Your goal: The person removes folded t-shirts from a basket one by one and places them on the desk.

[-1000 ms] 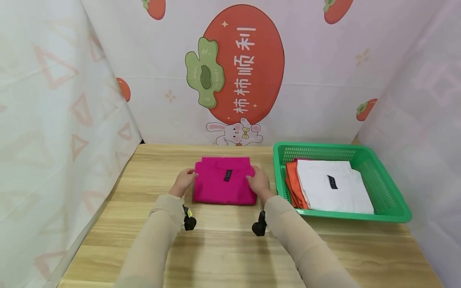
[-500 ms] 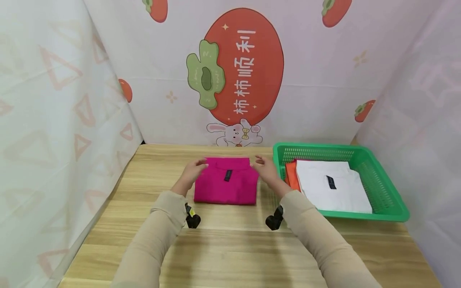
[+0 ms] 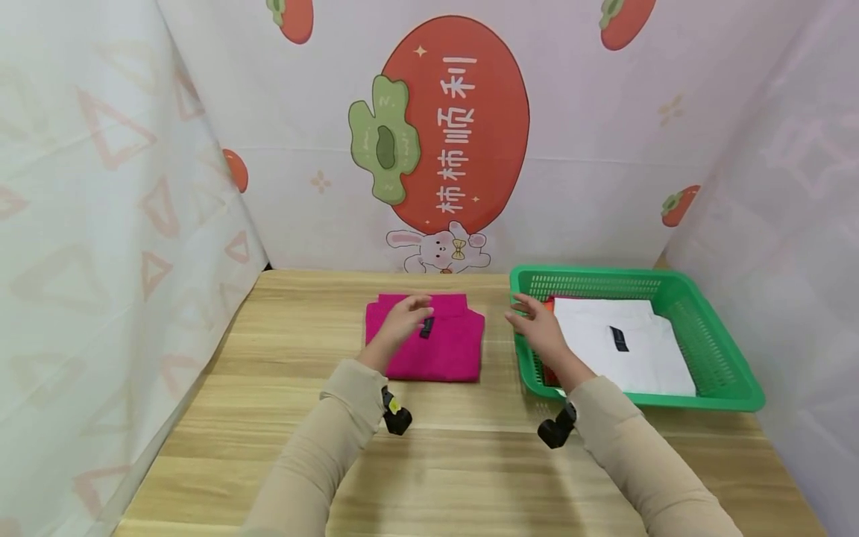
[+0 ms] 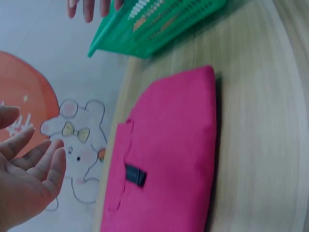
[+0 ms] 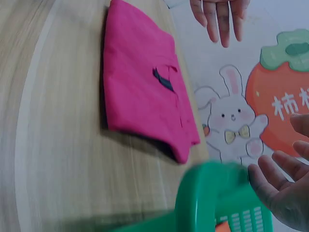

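Observation:
A folded magenta shirt with a black neck label lies flat on the wooden table. Above its left part hovers my left hand, fingers relaxed and holding nothing; the left wrist view shows this hand apart from the cloth. My right hand is raised over the left rim of the green basket, its fingers loosely spread. Inside the basket lie a folded white shirt with a black label and, partly hidden by my hand, orange-red cloth.
The wooden table runs up to a printed backdrop with a large persimmon and a rabbit. White curtains hang at both sides. A black wrist camera sits on the left wrist, another camera on the right.
Both hands have let go of the magenta shirt's sides and lifted. Both then shifted right, the left over the shirt, the right to the basket's rim. The shirt stays in place.

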`<state>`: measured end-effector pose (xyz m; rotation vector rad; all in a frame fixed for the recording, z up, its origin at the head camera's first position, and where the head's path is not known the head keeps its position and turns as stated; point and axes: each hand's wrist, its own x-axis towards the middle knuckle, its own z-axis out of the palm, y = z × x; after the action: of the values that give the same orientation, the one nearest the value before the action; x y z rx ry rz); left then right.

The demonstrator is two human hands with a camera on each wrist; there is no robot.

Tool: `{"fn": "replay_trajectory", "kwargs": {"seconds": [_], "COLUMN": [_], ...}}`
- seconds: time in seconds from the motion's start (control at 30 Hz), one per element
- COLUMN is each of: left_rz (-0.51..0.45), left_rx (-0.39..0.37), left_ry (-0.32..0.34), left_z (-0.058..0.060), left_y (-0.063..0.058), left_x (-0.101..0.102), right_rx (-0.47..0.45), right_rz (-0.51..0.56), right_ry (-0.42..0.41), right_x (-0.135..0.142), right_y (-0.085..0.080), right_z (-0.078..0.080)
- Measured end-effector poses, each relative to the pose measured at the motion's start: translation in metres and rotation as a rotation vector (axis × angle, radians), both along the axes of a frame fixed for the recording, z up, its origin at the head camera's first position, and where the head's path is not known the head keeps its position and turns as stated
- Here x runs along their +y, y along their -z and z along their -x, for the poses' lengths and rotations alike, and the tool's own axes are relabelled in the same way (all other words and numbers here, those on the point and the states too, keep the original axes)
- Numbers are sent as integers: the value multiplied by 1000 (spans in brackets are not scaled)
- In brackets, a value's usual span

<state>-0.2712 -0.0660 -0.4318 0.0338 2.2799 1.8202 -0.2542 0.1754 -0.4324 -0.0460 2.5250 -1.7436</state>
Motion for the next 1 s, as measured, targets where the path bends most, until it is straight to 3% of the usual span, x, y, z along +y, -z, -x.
{"fn": "replay_trajectory", "kwargs": {"seconds": [0.37, 0.6, 0.67, 0.8, 1.0], "left_rz": [-82, -124, -132, -131, -114], "left_rx": [-4, -27, -30, -38, -89], "left_ry": [172, 255, 287, 346, 401], "left_z": [-10, -15, -15, -18, -25], "left_y": [0, -3, -4, -7, -6], "left_x": [60, 91, 100, 119, 145], "right_rx": [0, 81, 97, 87, 29], "right_rz": [-7, -120, -155, -207, -277], "right_ry": [58, 165, 171, 200, 206], "right_x": [67, 138, 157, 183, 215], "right_y": [10, 80, 93, 103, 104], "right_z": [-16, 13, 18, 17, 7]}}
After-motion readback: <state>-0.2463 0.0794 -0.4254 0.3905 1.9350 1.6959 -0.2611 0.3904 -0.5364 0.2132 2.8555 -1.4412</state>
